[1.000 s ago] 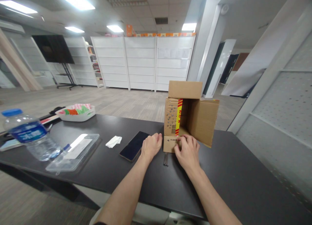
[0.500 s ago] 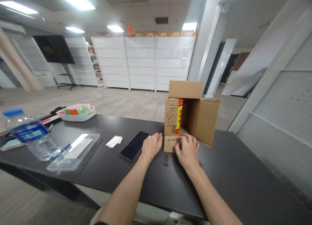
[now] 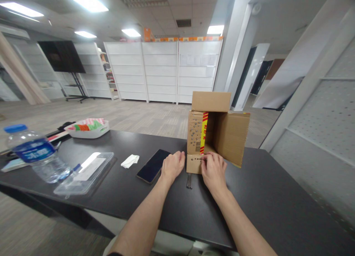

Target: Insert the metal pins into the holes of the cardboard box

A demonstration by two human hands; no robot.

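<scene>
A cardboard box (image 3: 195,137) stands on the black table, its opening toward me and flaps spread. Its lower front flap (image 3: 193,168) carries a row of small dark holes or screw heads. At the right part of that flap, my right hand (image 3: 215,170) has its thumb and fingers pinched together; whatever is between them is too small to name. My left hand (image 3: 173,165) is closed on the table, left of the box and beside a phone (image 3: 152,166); its inside is hidden. Several long thin screws or nails (image 3: 189,181) lie between my hands, just below the flap.
Left on the table (image 3: 133,200) are a crumpled white tissue (image 3: 129,161), a clear plastic case (image 3: 88,174), a water bottle (image 3: 36,152) and a white basket (image 3: 90,132) with colourful contents. Several small metal heads dot the box's left panel. White shelving (image 3: 161,71) stands beyond.
My right hand's fingers have shifted slightly at the flap, with the thumb moving up and right. My left hand, the box and the loose screws or nails stay in place.
</scene>
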